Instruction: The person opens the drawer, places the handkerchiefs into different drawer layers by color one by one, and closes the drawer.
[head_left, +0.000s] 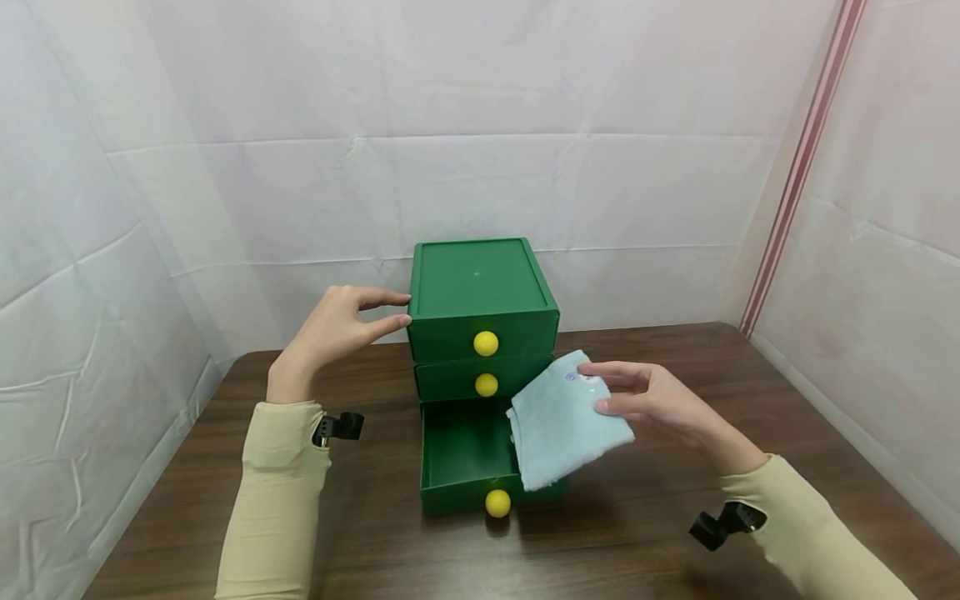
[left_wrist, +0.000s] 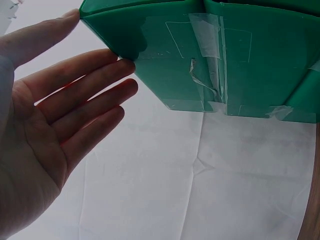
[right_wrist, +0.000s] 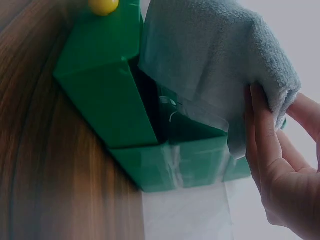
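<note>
The right hand [head_left: 660, 400] pinches a folded light-blue towel [head_left: 562, 429] between thumb and fingers, holding it over the right edge of the pulled-out bottom drawer [head_left: 465, 458] of a green drawer chest [head_left: 480, 292]. A small purple mark near the towel's corner is too small to read. The left hand [head_left: 333, 329], fingers straight, touches the chest's top left corner.

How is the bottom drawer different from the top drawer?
The bottom drawer is pulled out and open, so its inside shows; the top drawer is pushed in. The right hand holds a blue towel over the bottom drawer's right side, while the left hand touches the chest's top left corner beside the top drawer. Both are green with a yellow round knob.
</note>
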